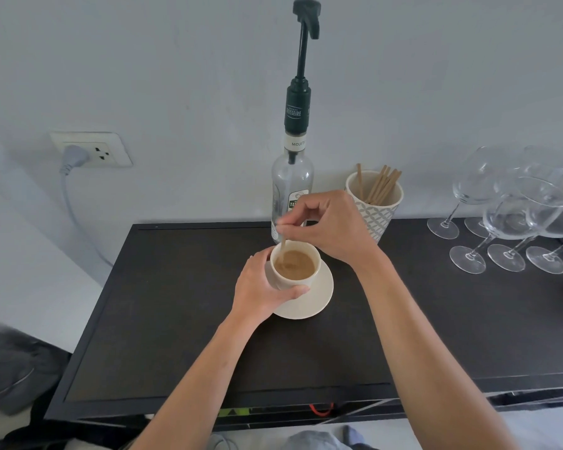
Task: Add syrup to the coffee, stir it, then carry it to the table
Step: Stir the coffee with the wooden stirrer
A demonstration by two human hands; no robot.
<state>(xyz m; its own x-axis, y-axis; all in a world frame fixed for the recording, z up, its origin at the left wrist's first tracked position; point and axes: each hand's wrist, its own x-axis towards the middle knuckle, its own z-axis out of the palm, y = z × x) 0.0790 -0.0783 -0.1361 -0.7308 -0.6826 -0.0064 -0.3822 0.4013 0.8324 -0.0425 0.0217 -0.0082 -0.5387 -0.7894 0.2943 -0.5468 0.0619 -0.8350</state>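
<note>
A cream cup (301, 278) of light brown coffee (298, 264) stands on a cream saucer (319, 297) on the dark counter (176, 303). My left hand (260, 287) wraps around the cup's left side. My right hand (329, 225) hovers above the cup, pinching a thin wooden stir stick (283, 245) whose lower end dips into the coffee. Right behind the cup stands the clear syrup bottle (291, 186) with a tall dark pump (304, 43); its lower part is hidden by my right hand.
A patterned beaker (376, 206) of wooden stir sticks sits behind my right hand. Several stemmed glasses (514, 222) crowd the counter's right end. A wall socket (91, 151) with a grey plug and cable is at the left. The counter's front edge runs below my forearms.
</note>
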